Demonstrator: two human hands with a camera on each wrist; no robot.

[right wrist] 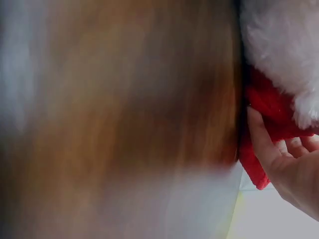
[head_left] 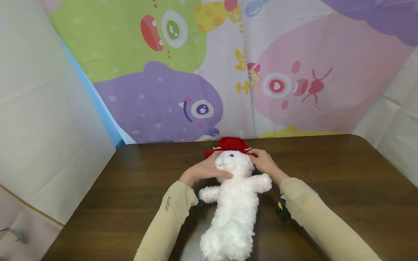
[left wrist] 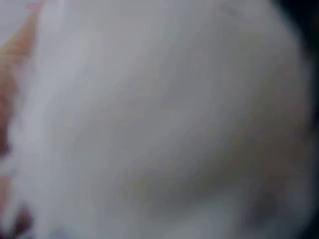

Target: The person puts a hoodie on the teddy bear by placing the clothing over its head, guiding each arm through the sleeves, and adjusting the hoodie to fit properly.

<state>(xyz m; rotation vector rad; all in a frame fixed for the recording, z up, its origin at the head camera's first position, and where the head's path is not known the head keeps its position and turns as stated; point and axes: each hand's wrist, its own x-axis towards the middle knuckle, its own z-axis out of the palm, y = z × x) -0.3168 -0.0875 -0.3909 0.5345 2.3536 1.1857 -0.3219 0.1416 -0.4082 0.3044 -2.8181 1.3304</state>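
A white fluffy plush toy (head_left: 236, 203) lies on its back in the head view, head towards the far side. A red hat (head_left: 232, 144) sits at the top of its head. My left hand (head_left: 205, 167) grips the toy round its head and neck, thumb across the front; the other fingers are mostly hidden behind the head. My right hand (head_left: 263, 162) pinches the hat's brim at the right of the head. In the right wrist view the right hand (right wrist: 294, 167) holds the red fabric (right wrist: 271, 107) beside white fur. White plush (left wrist: 159, 109) fills the blurred left wrist view.
The brown wooden table (head_left: 326, 170) extends to both sides of the toy. Behind it hangs a cloth backdrop (head_left: 156, 98) with cartoon monsters, close to the hat. A pale side wall (head_left: 42, 105) stands at the left. Dark wrist devices (head_left: 283, 209) show under the sleeves.
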